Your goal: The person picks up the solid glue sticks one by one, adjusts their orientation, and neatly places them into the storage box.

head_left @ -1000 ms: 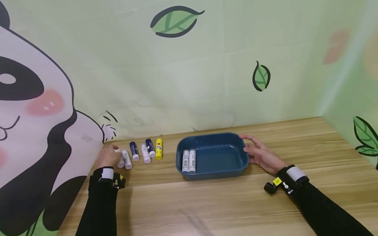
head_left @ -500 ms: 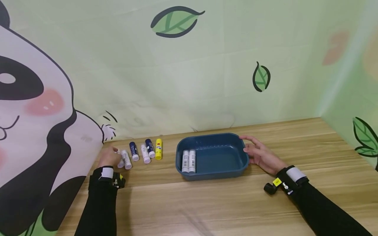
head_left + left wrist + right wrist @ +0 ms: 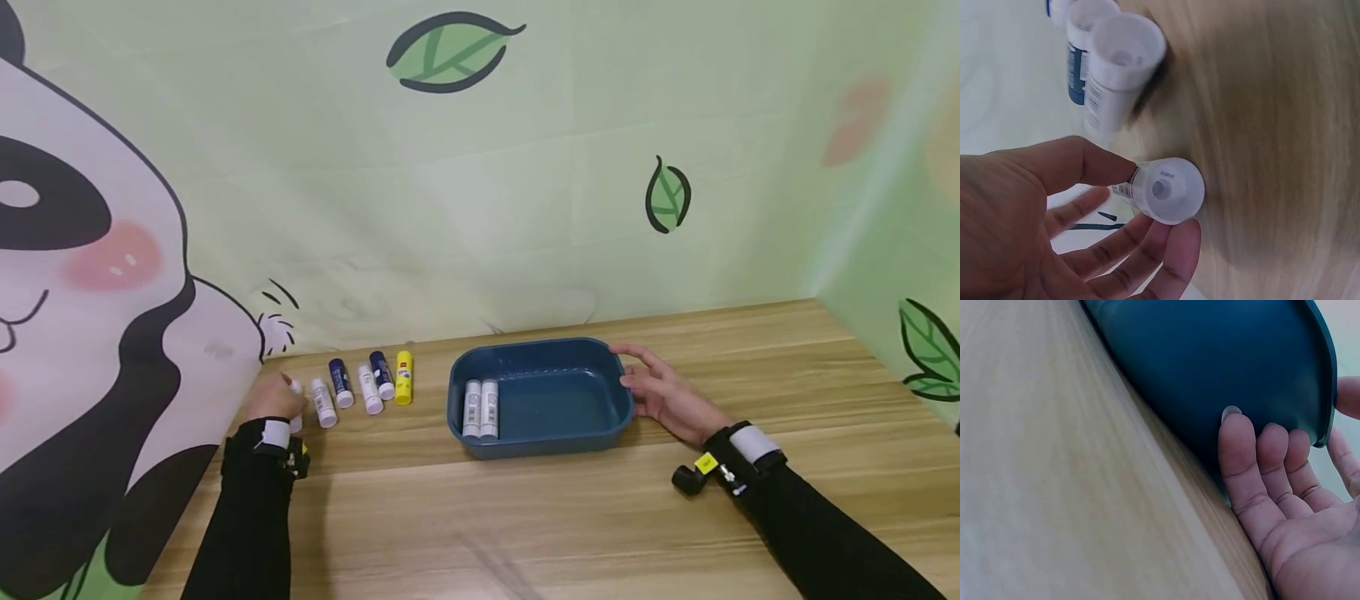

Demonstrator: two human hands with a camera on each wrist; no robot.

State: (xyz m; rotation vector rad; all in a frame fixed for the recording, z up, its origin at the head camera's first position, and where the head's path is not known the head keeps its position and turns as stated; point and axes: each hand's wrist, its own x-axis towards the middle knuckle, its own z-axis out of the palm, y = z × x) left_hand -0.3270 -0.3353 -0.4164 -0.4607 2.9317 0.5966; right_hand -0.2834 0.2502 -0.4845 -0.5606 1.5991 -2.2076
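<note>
In the left wrist view my left hand pinches a white glue stick between thumb and fingers, its hollow end turned toward the camera. From the head view that hand covers most of the stick. Beside it lies another white glue stick, apart from the fingers. My right hand touches the right end of a blue plastic bin. Extended fingertips press its outer wall in the right wrist view. Two white glue sticks lie side by side in the bin's left end.
Several more glue sticks lie between my left hand and the bin: two dark blue ones, a white one and a yellow one. The wooden table meets a printed backdrop just behind them.
My left hand has drawn one white glue stick slightly left, so a gap now shows beside its neighbour. The right hand and the bin have stayed in place.
</note>
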